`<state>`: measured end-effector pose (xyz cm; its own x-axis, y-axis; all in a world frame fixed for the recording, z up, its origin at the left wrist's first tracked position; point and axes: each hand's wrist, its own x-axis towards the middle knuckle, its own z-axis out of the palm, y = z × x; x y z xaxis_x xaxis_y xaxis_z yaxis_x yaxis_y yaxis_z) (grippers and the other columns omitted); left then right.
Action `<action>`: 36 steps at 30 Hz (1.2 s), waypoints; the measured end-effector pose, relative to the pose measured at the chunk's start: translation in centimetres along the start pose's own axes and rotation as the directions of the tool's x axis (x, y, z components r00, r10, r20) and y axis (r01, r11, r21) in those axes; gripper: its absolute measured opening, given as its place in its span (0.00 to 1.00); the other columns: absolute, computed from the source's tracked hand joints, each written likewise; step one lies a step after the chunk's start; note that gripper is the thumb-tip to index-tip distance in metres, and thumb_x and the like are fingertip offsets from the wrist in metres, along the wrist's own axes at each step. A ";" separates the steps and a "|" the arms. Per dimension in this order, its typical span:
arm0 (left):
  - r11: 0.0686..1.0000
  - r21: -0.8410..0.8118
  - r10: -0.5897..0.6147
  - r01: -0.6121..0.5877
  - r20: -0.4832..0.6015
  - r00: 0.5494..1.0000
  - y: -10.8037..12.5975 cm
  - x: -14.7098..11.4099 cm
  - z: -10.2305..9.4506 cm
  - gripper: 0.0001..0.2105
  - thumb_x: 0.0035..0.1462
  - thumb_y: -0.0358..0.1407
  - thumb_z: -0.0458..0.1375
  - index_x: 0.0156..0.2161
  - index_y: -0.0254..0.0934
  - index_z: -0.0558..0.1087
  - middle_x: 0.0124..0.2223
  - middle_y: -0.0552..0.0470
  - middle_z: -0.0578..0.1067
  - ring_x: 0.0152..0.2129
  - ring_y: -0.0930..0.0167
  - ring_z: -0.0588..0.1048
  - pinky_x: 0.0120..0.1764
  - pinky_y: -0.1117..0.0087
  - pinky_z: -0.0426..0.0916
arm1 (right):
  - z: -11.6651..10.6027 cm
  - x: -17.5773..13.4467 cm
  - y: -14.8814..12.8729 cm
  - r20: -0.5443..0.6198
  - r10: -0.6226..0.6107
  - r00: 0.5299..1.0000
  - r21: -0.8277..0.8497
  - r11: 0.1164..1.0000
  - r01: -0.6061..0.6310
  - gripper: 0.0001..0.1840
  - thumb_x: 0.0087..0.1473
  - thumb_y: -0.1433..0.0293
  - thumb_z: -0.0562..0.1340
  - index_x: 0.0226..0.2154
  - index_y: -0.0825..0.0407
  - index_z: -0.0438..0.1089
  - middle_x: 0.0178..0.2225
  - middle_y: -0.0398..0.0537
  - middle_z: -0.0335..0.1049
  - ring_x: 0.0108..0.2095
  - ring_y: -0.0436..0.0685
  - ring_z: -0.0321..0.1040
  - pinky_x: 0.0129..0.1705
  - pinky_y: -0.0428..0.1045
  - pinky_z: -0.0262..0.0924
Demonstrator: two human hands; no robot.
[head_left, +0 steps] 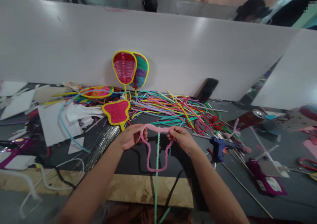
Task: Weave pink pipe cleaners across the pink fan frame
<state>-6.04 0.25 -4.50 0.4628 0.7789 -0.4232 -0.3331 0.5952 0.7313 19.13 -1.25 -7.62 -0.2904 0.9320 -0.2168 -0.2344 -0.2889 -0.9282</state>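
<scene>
As the left hand point(131, 136) and right hand point(182, 138) pinch the pink frame point(163, 130) in a two-sided grip, it hangs over the near middle of the worktop point(123, 166); any writing on the red can point(248, 119) at right seems too blurred to read.

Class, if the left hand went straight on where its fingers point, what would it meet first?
The pink frame the left hand holds; beyond that, perhaps the right hand, though depth is unclear.
</scene>
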 end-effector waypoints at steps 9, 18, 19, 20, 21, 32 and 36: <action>0.999 -0.030 0.027 -0.028 -0.019 0.999 -0.5 0.4 -0.9 0.05 0.51 0.31 0.57 0.25 0.33 0.68 0.22 0.53 0.71 0.21 0.74 0.71 0.34 0.67 0.72 | -0.3 -0.7 -0.2 -0.002 0.123 0.992 0.187 0.975 -0.121 0.19 0.46 0.53 0.66 0.30 0.53 0.71 0.30 0.48 0.75 0.27 0.50 0.70 0.33 0.47 0.64; 0.970 0.206 0.167 -0.131 -0.167 0.972 -1.0 0.4 -0.5 0.12 0.46 0.40 0.63 0.25 0.33 0.68 0.20 0.56 0.71 0.18 0.77 0.70 0.27 0.77 0.65 | -0.1 -0.8 0.3 0.007 0.028 1.000 0.063 0.998 -0.028 0.15 0.45 0.60 0.68 0.31 0.53 0.72 0.29 0.46 0.75 0.27 0.49 0.69 0.33 0.46 0.63; 0.969 0.205 0.172 -0.134 -0.182 0.968 -1.1 0.5 -0.5 0.12 0.46 0.40 0.63 0.25 0.33 0.68 0.20 0.56 0.71 0.18 0.78 0.69 0.26 0.77 0.65 | 0.0 -0.8 0.2 0.006 0.023 1.000 0.049 0.999 -0.023 0.15 0.45 0.59 0.68 0.31 0.53 0.72 0.29 0.46 0.74 0.27 0.49 0.69 0.33 0.46 0.64; 0.971 0.199 0.175 -0.136 -0.194 0.965 -1.1 0.5 -0.6 0.12 0.45 0.40 0.63 0.25 0.33 0.68 0.19 0.57 0.70 0.17 0.78 0.69 0.26 0.77 0.64 | 0.0 -0.8 0.2 0.005 0.020 1.000 0.037 0.999 -0.020 0.15 0.45 0.59 0.68 0.31 0.53 0.72 0.29 0.46 0.74 0.27 0.49 0.69 0.33 0.46 0.64; 0.972 0.191 0.173 -0.134 -0.203 0.964 -1.2 0.6 -0.7 0.11 0.45 0.40 0.63 0.25 0.33 0.68 0.19 0.57 0.70 0.17 0.79 0.68 0.26 0.78 0.64 | 0.0 -0.8 0.2 0.005 0.019 1.000 0.028 0.999 -0.019 0.15 0.45 0.59 0.68 0.31 0.53 0.72 0.28 0.46 0.74 0.26 0.50 0.69 0.33 0.46 0.64; 0.980 0.152 0.156 -0.130 -0.172 0.973 -1.1 0.5 -0.8 0.10 0.46 0.39 0.63 0.26 0.34 0.68 0.21 0.56 0.72 0.19 0.76 0.71 0.28 0.75 0.67 | 0.2 -0.6 0.5 0.002 0.039 0.999 0.104 0.994 -0.039 0.19 0.47 0.54 0.65 0.36 0.51 0.72 0.33 0.48 0.75 0.31 0.53 0.72 0.38 0.50 0.65; 0.982 0.149 0.146 -0.118 -0.193 0.970 -1.0 0.4 -0.4 0.11 0.45 0.39 0.64 0.27 0.34 0.68 0.22 0.56 0.73 0.20 0.76 0.72 0.28 0.74 0.69 | 0.1 -0.6 0.5 0.012 -0.003 1.000 0.002 1.000 0.003 0.17 0.47 0.56 0.65 0.36 0.51 0.72 0.32 0.46 0.75 0.31 0.52 0.71 0.38 0.49 0.64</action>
<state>-5.82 0.01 -5.63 0.2420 0.8809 -0.4068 -0.2597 0.4628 0.8476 19.07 -1.93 -7.88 -0.3005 0.9302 -0.2106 -0.2371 -0.2867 -0.9282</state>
